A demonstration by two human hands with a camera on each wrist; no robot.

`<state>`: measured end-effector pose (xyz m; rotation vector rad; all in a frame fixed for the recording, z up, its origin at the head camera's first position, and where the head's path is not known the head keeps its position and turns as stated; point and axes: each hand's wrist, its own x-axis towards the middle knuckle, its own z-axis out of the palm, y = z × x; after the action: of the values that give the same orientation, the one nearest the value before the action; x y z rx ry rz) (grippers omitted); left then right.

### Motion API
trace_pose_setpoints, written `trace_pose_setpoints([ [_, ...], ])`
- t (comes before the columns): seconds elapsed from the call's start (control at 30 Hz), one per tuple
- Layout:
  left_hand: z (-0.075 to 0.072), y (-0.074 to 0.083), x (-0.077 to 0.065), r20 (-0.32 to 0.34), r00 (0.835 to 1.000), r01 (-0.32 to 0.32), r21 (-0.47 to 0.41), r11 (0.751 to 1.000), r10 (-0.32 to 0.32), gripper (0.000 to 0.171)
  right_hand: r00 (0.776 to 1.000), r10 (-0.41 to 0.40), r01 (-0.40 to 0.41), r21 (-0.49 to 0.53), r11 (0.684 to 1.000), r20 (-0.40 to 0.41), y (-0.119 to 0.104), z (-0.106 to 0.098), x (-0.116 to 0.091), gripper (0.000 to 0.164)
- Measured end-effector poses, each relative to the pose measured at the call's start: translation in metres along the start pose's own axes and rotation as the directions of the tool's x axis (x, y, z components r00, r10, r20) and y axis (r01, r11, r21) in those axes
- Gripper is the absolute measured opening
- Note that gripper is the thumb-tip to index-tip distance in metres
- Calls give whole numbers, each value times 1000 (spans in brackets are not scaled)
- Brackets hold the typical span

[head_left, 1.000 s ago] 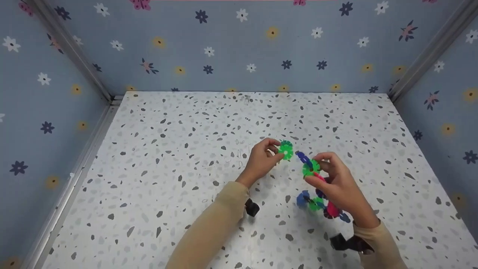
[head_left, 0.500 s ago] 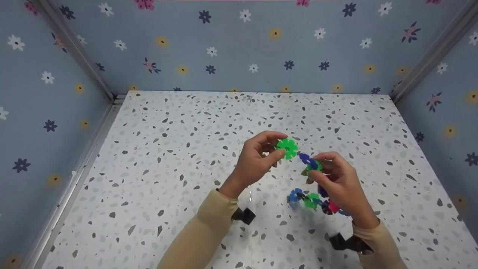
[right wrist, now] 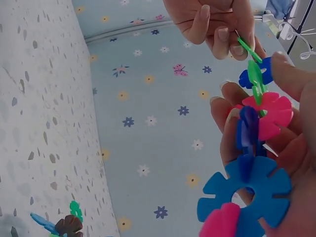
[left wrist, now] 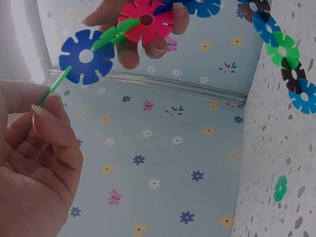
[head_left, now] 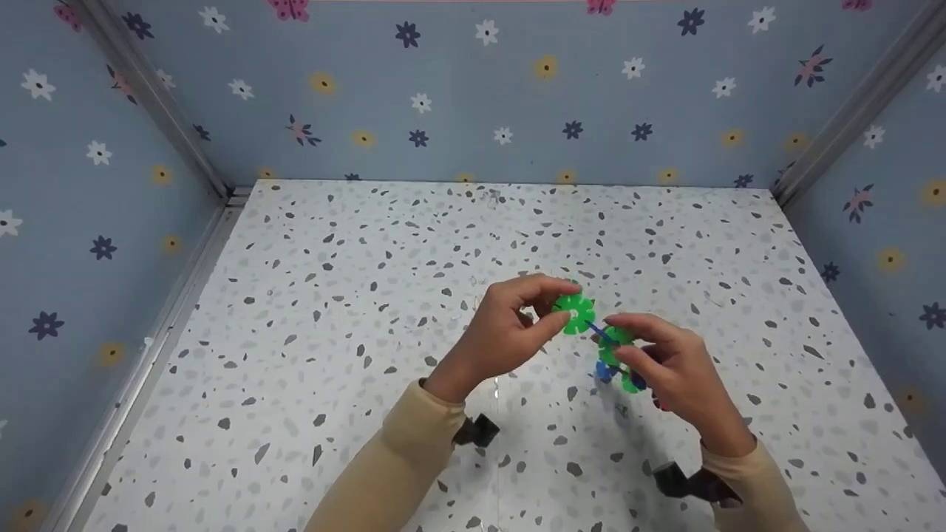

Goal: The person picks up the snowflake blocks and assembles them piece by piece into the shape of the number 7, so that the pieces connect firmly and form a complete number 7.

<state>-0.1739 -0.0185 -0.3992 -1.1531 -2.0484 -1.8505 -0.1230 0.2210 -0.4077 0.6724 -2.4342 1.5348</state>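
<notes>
My left hand (head_left: 502,329) pinches a green snowflake disc (head_left: 582,304) between thumb and fingers. Seen edge-on in the left wrist view, this disc meets the rim of a dark blue disc (left wrist: 74,55); how deeply their slots engage is unclear. The blue disc ends a chain of interlocked plastic snowflake discs, held by my right hand (head_left: 687,369). Behind it come another green disc (left wrist: 114,34), a pink disc (right wrist: 275,114) and a larger-looking blue disc (right wrist: 271,197). The chain's other end hangs in a curve, with a brown disc (left wrist: 288,78) and a light blue one (left wrist: 297,102).
Beneath both hands lies a white speckled tabletop (head_left: 355,281). Blue flowered panels (head_left: 458,74) enclose its back and sides. A small green disc shape (left wrist: 280,188) shows against the tabletop; I cannot tell whether it is a reflection. White cables (right wrist: 298,39) hang beyond one panel.
The green disc in my left hand has come down and right, from apart to touching the chain's blue end disc. My right hand has turned the chain, and its hanging part has swung partly behind that hand.
</notes>
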Motion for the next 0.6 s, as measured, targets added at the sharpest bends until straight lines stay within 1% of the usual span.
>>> trace_pose_setpoints([
  [0.13, -4, 1, -2, 32, 998, -48, 81, 996, 46, 21, 1000, -11, 12, -57, 998, 15, 1, 0, 0, 36],
  [0.23, -7, 2, -3, 62, 994, -104, 155, 982, 95, 21, 1000, -19, 21, -110, 994, 16, 2, 0, 1, 36],
  [0.37, -10, 3, -5, 112, 985, -157, 229, 961, 134, 18, 1000, -25, 28, -149, 989, 18, 2, 1, 1, 33],
  [0.43, -11, 3, -6, 131, 982, -166, 239, 957, 137, 17, 999, -33, 36, -156, 987, 22, 2, 1, 1, 33],
  [0.5, -10, 1, -8, 146, 980, -169, 230, 959, 137, 16, 998, -55, 58, -158, 986, 24, 2, 1, 2, 33],
  [0.6, -10, -2, -10, 168, 979, -150, 184, 971, 119, 15, 996, -88, 92, -150, 984, 34, 3, 0, 2, 34],
])
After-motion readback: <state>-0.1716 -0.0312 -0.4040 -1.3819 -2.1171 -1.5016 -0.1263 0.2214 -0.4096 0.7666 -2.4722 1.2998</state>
